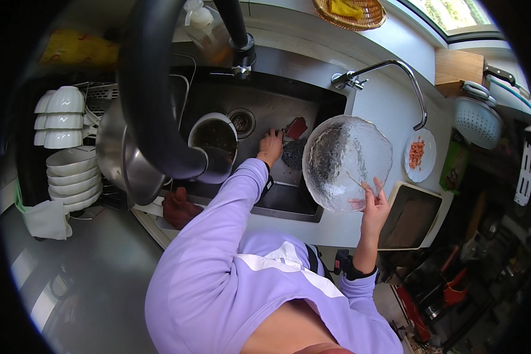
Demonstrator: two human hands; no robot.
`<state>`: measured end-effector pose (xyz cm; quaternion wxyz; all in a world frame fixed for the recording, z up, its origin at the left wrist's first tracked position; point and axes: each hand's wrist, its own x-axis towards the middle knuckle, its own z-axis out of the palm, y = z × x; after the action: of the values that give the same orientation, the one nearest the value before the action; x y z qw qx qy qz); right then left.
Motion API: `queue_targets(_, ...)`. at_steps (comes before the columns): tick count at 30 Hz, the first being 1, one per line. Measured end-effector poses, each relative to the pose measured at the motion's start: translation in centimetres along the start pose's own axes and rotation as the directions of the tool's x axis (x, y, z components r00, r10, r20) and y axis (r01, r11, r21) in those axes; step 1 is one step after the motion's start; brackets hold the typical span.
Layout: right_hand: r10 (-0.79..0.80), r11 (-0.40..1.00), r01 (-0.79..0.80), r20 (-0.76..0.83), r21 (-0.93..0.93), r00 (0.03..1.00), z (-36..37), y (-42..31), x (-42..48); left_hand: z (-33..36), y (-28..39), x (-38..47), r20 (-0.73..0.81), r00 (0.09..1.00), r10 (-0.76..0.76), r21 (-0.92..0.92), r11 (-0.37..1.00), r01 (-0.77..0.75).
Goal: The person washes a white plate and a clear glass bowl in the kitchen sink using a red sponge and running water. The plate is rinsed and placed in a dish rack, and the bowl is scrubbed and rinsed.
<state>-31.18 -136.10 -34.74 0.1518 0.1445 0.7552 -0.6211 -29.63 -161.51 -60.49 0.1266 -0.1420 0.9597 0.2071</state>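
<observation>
My right hand (372,204) grips the near rim of a transparent, rippled glass bowl (343,159), tilted above the right end of the steel sink (265,98). Its fingers show through the glass. Down in the sink is my left hand (271,147), fingers bent downward beside a dark mesh scrubber (294,154) and a dark red cloth or pad (297,128). Whether those fingers hold anything is hidden. Left of that hand, a white-rimmed container (235,150) with dark contents sits near the drain (241,123).
A black faucet (159,88) arches over the sink's left side. Stacked white bowls (73,177) and a large steel pot (115,155) stand farther left. On the right counter are a slim chrome tap (418,95), a plate of diced pink food (428,155) and a dark-centred board (411,217).
</observation>
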Motion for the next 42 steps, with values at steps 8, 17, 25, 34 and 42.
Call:
queue_targets(8, 0.035, 0.999, -0.034, 0.016, -0.042, 0.999, 1.0, -1.4, 0.7, 4.6, -0.1, 1.9, 0.047, 0.996, 0.081, -0.1, 0.992, -0.076)
queue_targets(17, 0.008, 1.0, -0.008, 0.083, 0.003, 0.997, 1.5, -0.5, 0.9, -10.2, -5.2, -3.3, -0.061, 0.997, -0.038, -0.581, 0.814, -0.004)
queue_targets(25, -0.016, 1.0, 0.014, 0.147, 0.018, 0.989, 2.9, 0.7, -0.2, -18.3, -10.3, -12.8, -0.014, 0.956, -0.294, -0.281, 0.918, 0.279)
queue_targets(34, -0.015, 0.999, 0.001, 0.285, 0.047, 0.958, 6.5, 0.6, -1.9, -20.8, -5.7, -13.8, 0.278, 0.94, -0.199, -0.912, 0.252, 0.323)
queue_targets(42, -0.22, 0.853, 0.381, 0.415, -0.358, 0.883, 9.6, -0.9, -3.1, -21.2, -0.2, -18.6, 0.272, 0.956, -0.106, -0.956, -0.147, 0.255)
